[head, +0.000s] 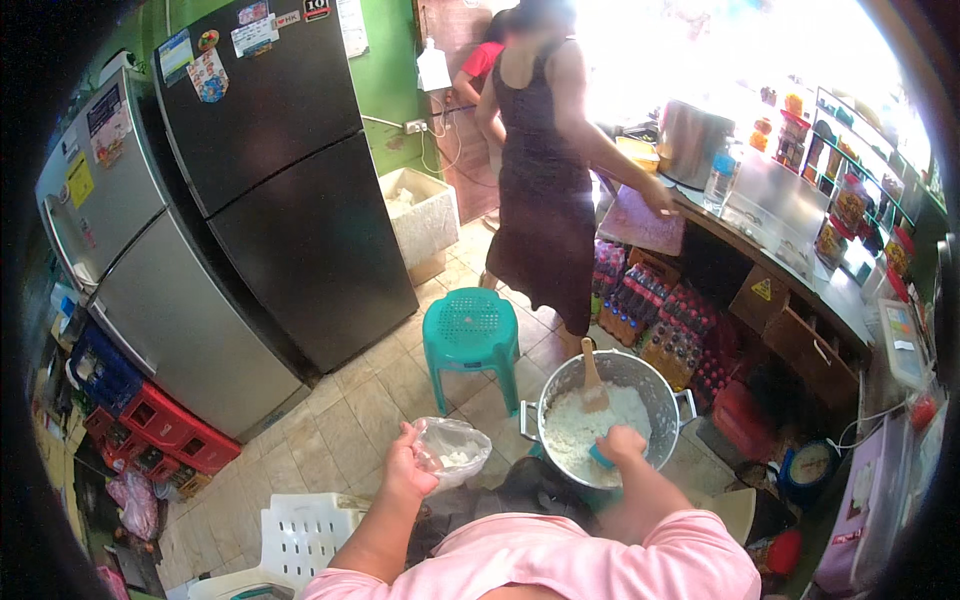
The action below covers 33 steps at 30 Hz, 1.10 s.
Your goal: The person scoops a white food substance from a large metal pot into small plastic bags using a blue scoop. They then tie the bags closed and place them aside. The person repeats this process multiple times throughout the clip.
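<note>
My left hand (411, 463) holds a clear plastic bag (453, 450) by its side, its mouth spread, with a little white food that looks like cooked rice inside. A large metal pot (553, 390) with two side handles stands to the right, partly filled with white rice (568, 433). Inside the pot, my right hand (624, 444) grips a small teal scoop or cup (600, 454), pressed into the rice near the pot's front side. A wooden paddle (591, 369) stands in the rice at the back, its handle leaning on the rim.
A teal plastic stool (470, 327) stands beyond the bag. Behind it, a person in a dark dress (541, 180) reaches toward the counter (757, 232); another person in red (480, 60) is partly hidden. Bottle packs (660, 315) sit under the counter, refrigerators (300, 187) at left, a white chair (311, 529) nearby.
</note>
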### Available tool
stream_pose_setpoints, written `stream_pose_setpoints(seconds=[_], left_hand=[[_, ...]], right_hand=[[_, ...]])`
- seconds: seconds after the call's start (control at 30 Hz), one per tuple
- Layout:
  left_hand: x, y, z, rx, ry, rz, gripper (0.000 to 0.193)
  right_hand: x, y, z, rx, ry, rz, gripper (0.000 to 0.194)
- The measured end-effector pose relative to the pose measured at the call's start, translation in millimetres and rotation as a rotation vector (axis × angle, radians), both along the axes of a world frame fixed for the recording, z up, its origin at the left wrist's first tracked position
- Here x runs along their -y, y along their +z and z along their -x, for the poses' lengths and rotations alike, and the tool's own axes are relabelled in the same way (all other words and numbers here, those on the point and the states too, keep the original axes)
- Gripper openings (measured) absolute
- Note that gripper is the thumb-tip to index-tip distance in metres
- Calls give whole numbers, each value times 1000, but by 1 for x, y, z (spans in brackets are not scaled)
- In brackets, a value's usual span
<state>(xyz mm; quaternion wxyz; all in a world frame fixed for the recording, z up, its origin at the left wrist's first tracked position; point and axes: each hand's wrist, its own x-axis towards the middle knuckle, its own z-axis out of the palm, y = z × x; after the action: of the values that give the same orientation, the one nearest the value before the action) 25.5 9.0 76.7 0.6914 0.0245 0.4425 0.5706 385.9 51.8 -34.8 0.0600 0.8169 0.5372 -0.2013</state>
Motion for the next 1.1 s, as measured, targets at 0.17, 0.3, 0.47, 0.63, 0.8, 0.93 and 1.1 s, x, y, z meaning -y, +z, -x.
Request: stream_pose_setpoints(seconds=[0.17,0.3,0.47,0.63,0.8,0.93,1.1], left_hand=[[3,45,-25,32,102,107,26],[-6,33,-26,-43,176,177,22],[-1,21,-12,3,109,154,22],[-3,-3,-2,5,-18,37,26],[2,45,-26,50,114,160,27],[3,30,-19,20,84,96,23],[-4,-9,-7,64,74,63,12]], right_hand=[[-3,-3,0,-27,-61,60,38],[-9,-16,-2,-72,-48,28,38],[-10,-16,3,-229,-10,-284,29],[-21,-59,5,-441,101,-392,24],[-8,-56,30,-470,402,-401,27],[-12,-59,41,-504,434,-379,29],[-18,-73,35,-626,292,-283,31]])
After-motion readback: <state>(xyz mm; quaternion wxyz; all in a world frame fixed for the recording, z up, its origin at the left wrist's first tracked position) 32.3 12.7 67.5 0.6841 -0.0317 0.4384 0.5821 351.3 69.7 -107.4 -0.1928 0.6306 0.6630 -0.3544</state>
